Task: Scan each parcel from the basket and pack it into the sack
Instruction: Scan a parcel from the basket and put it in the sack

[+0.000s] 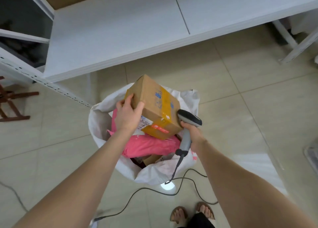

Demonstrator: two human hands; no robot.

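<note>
- Your left hand [128, 114] grasps the cardboard box [155, 105] at its near-left corner, with the thumb on the top face and the fingers wrapped round the left side.
- The box is tilted, its far corner raised, and sits over the open mouth of the white sack [99, 122]. Yellow tape runs across the top, and a white label shows on the near face, just under your palm.
- Your right hand [193, 133] is clenched round the grey handle of the scanner [189, 119]. The scanner's dark head is just beside the box's right-hand corner (whether it touches the box is hard to tell).
- The sack stands on the tiled floor [258, 107], near the front edge of the white bench [111, 29]. It is already well filled.
- A pink mailer [148, 146] lies on top inside the sack, under the box, with brown card showing beneath it toward the near rim.
- The scanner's cable [146, 191] drops from the handle's butt over the sack's near rim and loops across the floor.
- Your sandalled feet [179, 215] stand near that cable.
- A dark wooden stool [12, 105] stands at the left edge, well apart from the sack.
</note>
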